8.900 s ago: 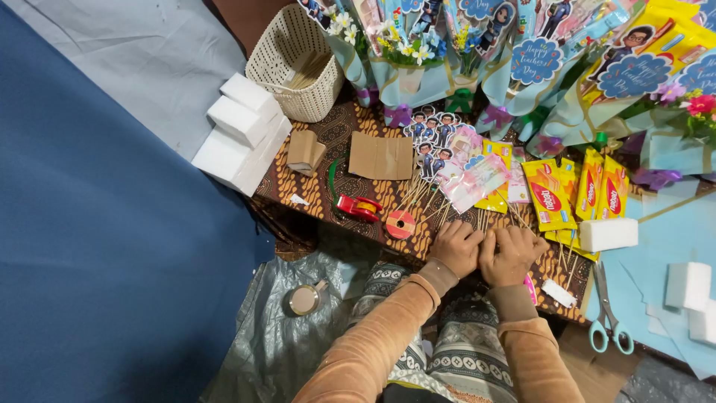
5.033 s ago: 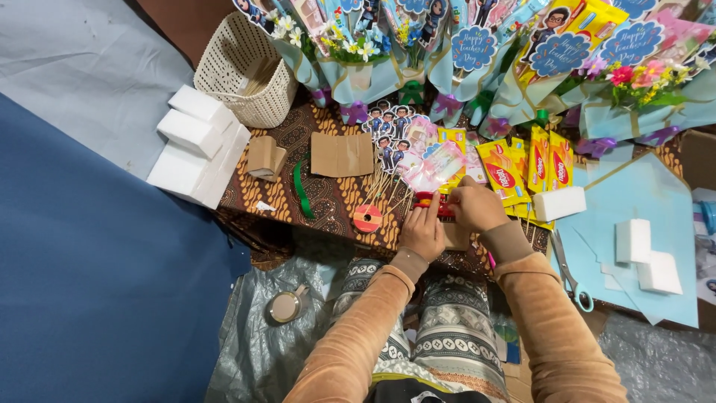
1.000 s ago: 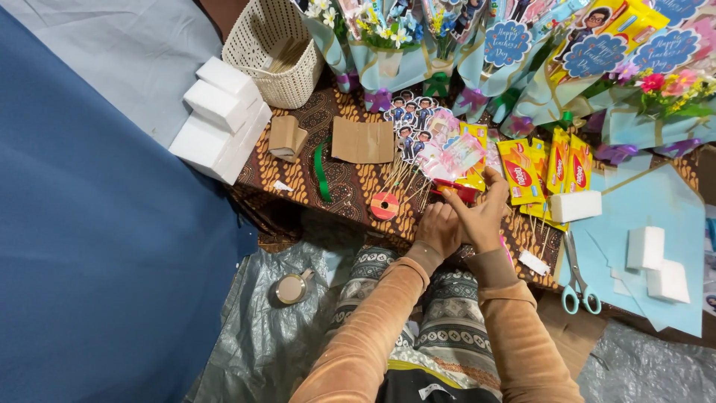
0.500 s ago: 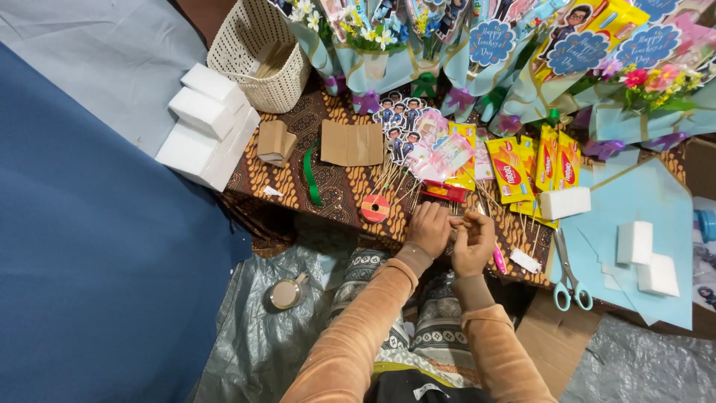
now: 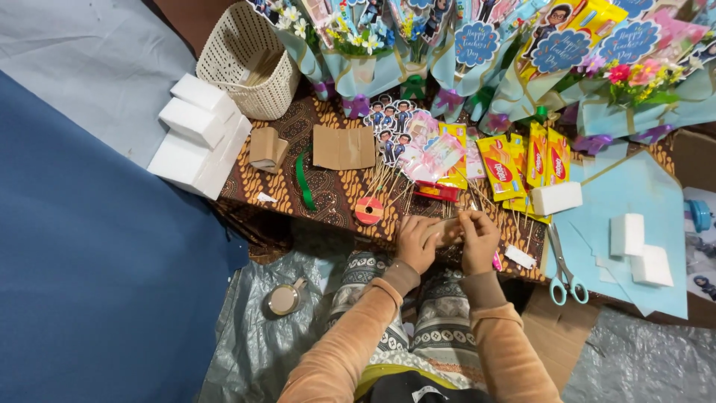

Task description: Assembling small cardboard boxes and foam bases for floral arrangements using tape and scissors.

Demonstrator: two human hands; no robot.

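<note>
Tan and small, a piece (image 5: 450, 231) sits pinched between both hands at the near edge of the batik-covered table (image 5: 328, 190). The left hand (image 5: 418, 242) curls its fingers shut around one end; the right hand (image 5: 477, 239) nips the other with bent fingertips. Just beside them lie thin wooden sticks (image 5: 384, 183), a round red tape roll (image 5: 368, 210) and glossy yellow packets (image 5: 501, 158).

A low table covered in brown patterned batik cloth (image 5: 332, 186) carries stacked white foam blocks (image 5: 198, 134), a cream woven plastic basket (image 5: 250, 60), a flat brown cardboard piece (image 5: 343, 147), a green ribbon strip (image 5: 302, 181), yellow snack packets (image 5: 514, 160), light blue paper sheets (image 5: 634, 190) and teal-handled scissors (image 5: 564, 272).
</note>
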